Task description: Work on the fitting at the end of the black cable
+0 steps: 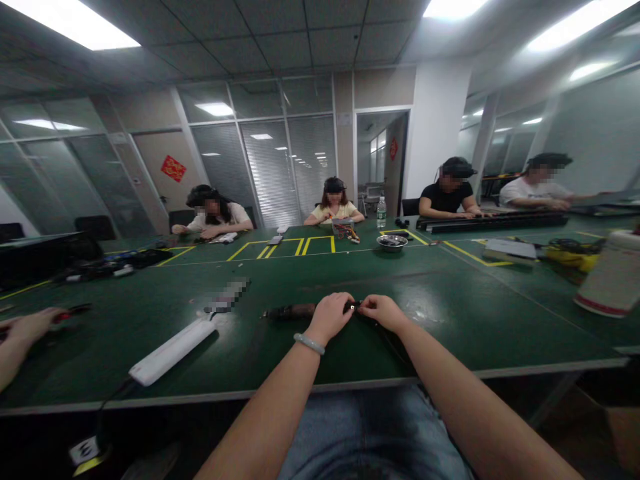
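A dark, long tool that looks like an electric screwdriver (pixel 295 311) lies along the green table (pixel 280 353), its narrow tip pointing left. My left hand (pixel 331 315), with a pale bangle at the wrist, is closed round its rear part. Close by on the right, my right hand (pixel 383 312) pinches a small black piece at the tool's rear end, seemingly the cable connector. A small bright spot shows between the two hands. From under my right hand a thin dark cable (pixel 393 340) runs toward the table's front edge.
Left of me lie a white power strip (pixel 173 350) and a blurred-out flat item (pixel 229 295). A co-worker's hand (pixel 33 330) holds something red and black at far left. Ahead are a metal bowl (pixel 393 243) and a bottle (pixel 381 212); a white container (pixel 610 273) stands right. Several people sit opposite.
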### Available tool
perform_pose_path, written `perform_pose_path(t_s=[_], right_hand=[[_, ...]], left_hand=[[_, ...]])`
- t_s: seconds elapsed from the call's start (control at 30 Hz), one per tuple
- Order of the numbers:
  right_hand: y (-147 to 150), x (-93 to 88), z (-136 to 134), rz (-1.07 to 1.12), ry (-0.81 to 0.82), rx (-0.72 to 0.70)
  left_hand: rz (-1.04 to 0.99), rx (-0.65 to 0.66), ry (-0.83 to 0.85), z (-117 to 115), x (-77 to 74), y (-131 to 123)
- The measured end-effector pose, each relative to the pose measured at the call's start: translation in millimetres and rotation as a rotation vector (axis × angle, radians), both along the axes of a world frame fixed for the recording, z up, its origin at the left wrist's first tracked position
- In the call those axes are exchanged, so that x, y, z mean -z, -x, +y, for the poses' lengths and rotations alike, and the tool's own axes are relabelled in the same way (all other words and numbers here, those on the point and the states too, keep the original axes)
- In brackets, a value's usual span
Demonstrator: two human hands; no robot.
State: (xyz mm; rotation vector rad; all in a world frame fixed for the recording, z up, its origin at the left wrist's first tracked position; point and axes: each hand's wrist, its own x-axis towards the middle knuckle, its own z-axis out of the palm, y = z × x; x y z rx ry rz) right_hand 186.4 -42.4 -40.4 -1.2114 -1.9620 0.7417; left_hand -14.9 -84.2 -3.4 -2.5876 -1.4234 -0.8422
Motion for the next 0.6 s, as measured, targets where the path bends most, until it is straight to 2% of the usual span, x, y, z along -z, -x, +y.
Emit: perform_pose_path(t_s=[0.6], right_hand=[[-1.1, 1.7, 2.2, 0.005, -0.013, -0.002]], left_hand=[[-0.006, 0.048, -0.037, 1.6, 4.6, 0.8]])
